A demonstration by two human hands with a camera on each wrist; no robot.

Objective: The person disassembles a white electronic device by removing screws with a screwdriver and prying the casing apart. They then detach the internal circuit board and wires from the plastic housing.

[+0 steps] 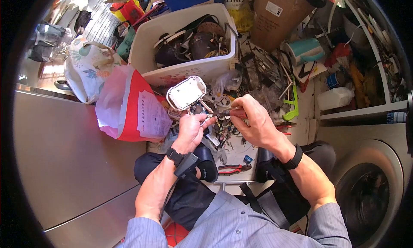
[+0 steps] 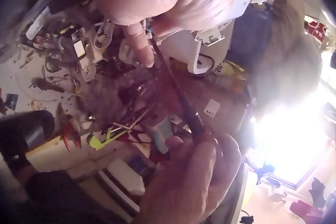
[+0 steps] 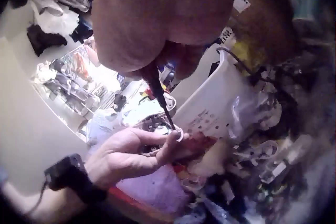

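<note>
My left hand (image 1: 191,129) holds a white plastic device with an oval head (image 1: 187,94), pinching its narrow lower end between thumb and fingers. Small dark spots show along the head's rim. A screwdriver with a red handle (image 1: 238,113) is gripped in my right hand (image 1: 257,124). Its dark shaft (image 2: 167,69) slants toward the left fingertips in the left wrist view. From the right wrist view, the tip meets the small part (image 3: 177,132) held at the left fingers (image 3: 134,153); the exact spot of contact is partly hidden by them.
Scattered small parts (image 1: 223,134) cover the floor below the hands. Red-handled pliers (image 1: 234,168) lie between the feet. A white bin (image 1: 185,71) of cables stands ahead, a red and white bag (image 1: 140,110) at left. A washing machine (image 1: 365,183) flanks the right side.
</note>
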